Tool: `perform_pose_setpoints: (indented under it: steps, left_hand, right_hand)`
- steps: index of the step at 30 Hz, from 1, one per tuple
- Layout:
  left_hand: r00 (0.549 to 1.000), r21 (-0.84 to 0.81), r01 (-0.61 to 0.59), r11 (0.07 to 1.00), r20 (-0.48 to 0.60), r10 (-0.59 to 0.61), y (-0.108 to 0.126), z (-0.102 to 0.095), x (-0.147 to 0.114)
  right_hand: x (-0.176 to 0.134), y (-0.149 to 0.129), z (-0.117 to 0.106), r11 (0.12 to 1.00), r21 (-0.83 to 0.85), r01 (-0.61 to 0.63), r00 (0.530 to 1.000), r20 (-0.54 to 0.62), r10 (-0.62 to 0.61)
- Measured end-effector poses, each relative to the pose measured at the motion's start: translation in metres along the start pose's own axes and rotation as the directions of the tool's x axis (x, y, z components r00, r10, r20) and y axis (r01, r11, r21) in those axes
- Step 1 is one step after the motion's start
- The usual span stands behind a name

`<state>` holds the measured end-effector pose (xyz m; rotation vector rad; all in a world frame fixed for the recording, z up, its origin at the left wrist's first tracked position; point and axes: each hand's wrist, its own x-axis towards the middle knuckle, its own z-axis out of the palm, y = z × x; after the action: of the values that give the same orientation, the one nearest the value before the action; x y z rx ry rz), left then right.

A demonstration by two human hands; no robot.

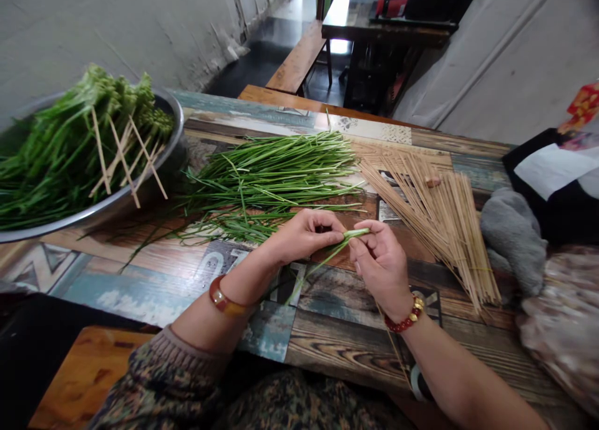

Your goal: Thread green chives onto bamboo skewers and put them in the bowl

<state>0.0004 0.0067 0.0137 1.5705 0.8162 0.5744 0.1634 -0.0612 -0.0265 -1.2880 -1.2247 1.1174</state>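
Observation:
Between thumb and fingers, my left hand (309, 235) pinches a small folded bundle of garlic chives (358, 233), its loose green ends trailing down to the left. My right hand (382, 258) is closed at the bundle's pale end. A thin bamboo skewer (397, 349) runs from under the right palm towards the table's near edge; its tip is hidden by the fingers. Beyond my hands a loose pile of garlic chives (281, 168) lies across the table. To the right, many bare bamboo skewers (461, 230) are fanned out in a heap.
A metal basin (175, 130) at the left holds skewered chive bundles, with sticks poking up. Grey cloth (512, 230) and a clear plastic bag (561, 324) lie at the right of the patterned table (346, 336). Behind stand a bench (299, 58) and another table (346, 27).

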Motion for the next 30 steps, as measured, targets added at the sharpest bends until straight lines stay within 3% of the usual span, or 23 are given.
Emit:
perform_pose_setpoints:
  steps: [3, 8, 14, 19, 24, 30]
  left_hand:
    - [1.000, -0.015, 0.008, 1.000, 0.011, -0.008, 0.002, 0.002, -0.001]
    - [0.989, -0.126, 0.074, 0.989, 0.134, -0.057, 0.002, 0.004, -0.003]
    - [0.994, -0.091, 0.112, 0.990, 0.006, -0.112, -0.001, 0.000, -0.003]
    - [0.994, 0.008, 0.096, 0.995, -0.061, -0.095, -0.001, 0.004, -0.002]
    - [0.998, 0.113, 0.051, 0.992, -0.050, -0.046, 0.000, 0.010, 0.000]
    - [0.996, 0.049, 0.079, 0.996, -0.040, -0.077, 0.001, 0.013, -0.001]
  right_hand:
    - [0.001, -0.002, 0.000, 0.996, 0.091, -0.021, 1.000, -0.004, 0.021]
    - [0.004, -0.007, 0.000, 0.983, 0.170, -0.072, 0.996, 0.058, 0.063]
    - [0.005, -0.007, -0.001, 0.983, 0.154, -0.104, 0.991, 0.100, 0.089]
    - [0.007, -0.008, -0.002, 0.986, 0.122, -0.112, 0.994, 0.021, 0.110]
    - [0.011, -0.010, -0.004, 0.998, -0.003, -0.058, 0.997, -0.044, 0.058]
    - [0.009, -0.014, -0.003, 0.998, -0.006, -0.062, 0.994, -0.092, 0.061]
